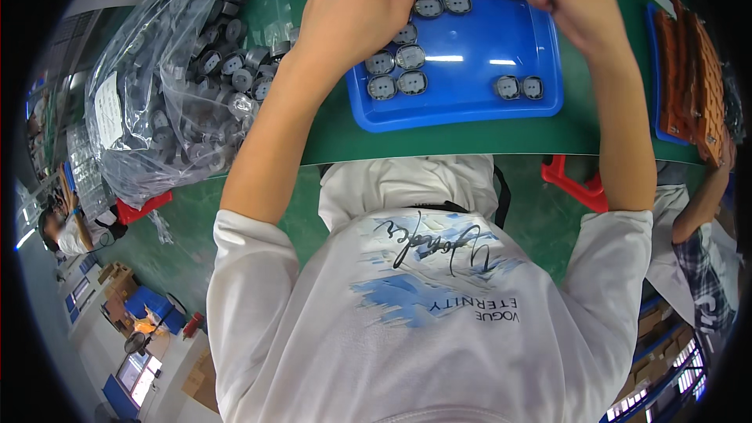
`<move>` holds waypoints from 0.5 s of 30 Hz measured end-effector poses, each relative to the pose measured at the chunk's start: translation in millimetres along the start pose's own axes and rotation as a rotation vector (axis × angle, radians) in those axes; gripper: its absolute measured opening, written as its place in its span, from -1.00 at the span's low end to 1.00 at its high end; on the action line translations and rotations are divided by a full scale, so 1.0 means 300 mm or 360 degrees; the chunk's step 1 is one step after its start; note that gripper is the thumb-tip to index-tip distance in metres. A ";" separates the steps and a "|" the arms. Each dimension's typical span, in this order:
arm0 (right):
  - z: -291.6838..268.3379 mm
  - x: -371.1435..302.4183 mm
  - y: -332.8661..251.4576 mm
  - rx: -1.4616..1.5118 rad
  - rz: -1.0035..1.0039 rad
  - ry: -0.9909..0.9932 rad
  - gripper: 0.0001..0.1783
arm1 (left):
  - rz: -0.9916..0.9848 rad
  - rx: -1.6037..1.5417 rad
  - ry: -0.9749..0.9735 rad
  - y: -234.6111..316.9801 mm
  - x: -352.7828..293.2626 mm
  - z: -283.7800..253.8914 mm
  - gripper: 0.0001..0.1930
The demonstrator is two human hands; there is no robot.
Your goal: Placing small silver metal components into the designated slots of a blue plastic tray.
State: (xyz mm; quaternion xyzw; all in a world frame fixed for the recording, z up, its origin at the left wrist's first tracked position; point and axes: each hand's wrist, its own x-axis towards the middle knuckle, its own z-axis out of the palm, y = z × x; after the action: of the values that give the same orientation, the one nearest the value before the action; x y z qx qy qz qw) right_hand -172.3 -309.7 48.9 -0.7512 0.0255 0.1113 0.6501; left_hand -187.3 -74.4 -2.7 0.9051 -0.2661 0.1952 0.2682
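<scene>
A shallow blue tray [462, 106] lies in front of me, with several small grey oval parts [411, 81] with dark rims set along its left and far sides. Two more such parts [519, 88] sit side by side near its front right. My left hand [360, 4] is over the tray's far left, its thumb beside one grey part; the upper picture edge cuts off the other fingers. Over the far right corner, my right hand [576, 0] is closed, with something dark at its fingertips. Motion blur keeps me from telling what that is.
Left of the tray, a big clear plastic bag [133, 121] full of grey round parts lies on the green table [462, 141]. Stacked orange-brown slabs [689, 78] stand in another blue tray at the right, near a co-worker's arm [701, 204]. Red handles [576, 180] show below the table edge.
</scene>
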 end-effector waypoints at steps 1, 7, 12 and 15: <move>0.005 -0.006 -0.020 0.0003 0.0001 -0.0021 -0.64 | -0.0016 0.0013 0.0001 0.003 0.009 -0.011 -0.80; -0.098 -0.040 0.022 0.0954 0.0158 0.0014 -0.70 | -0.0254 0.0146 -0.0137 0.021 0.067 -0.022 -0.68; -0.174 -0.036 0.148 0.0110 -0.0391 0.0015 -0.59 | -0.0337 0.0225 -0.0334 0.013 0.084 -0.019 -0.63; -0.263 -0.028 0.233 -0.0216 -0.0559 0.0281 -0.66 | -0.0395 0.0181 -0.0354 0.036 0.097 -0.034 -0.66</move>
State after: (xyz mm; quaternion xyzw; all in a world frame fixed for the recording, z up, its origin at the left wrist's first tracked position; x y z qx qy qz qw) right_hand -182.8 -399.0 -7.2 -0.7930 -0.0566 -0.0685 0.6028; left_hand -173.1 -87.0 23.9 0.9607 -0.1690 0.0739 0.2075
